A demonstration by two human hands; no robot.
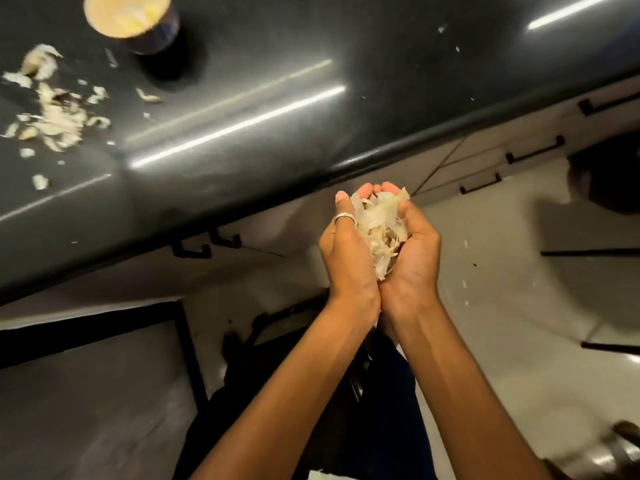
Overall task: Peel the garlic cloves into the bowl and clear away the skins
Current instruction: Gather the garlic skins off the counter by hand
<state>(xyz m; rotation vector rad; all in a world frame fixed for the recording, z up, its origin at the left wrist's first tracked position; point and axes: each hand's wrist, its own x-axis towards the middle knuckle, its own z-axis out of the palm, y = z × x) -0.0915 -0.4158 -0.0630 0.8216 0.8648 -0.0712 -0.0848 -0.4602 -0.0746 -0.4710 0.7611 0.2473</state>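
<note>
1. Clearance of the skins is judged to be the step in hand: a heap of garlic skins [379,230] is held in two cupped hands, off the counter [311,46] and out past its front edge.
2. The left hand [346,251], on which a ring is worn, and the right hand [412,258] are pressed side by side, with fingers curled up round the heap. Nothing else is gripped.
3. The bowl [162,32] is seen well back from the front edge of the counter, towards its left end. Its pale yellowish contents are too blurred to be named, though peeled cloves are likely.
4. Loose skins [55,116] lie scattered on the counter near the bowl, at the left end, so the clearing is judged only part done.
5. A bin is called for next, and none can be made out. The cupped hands should be kept closed and level so that flakes are not shed, and a second gathering from the counter is needed.
</note>
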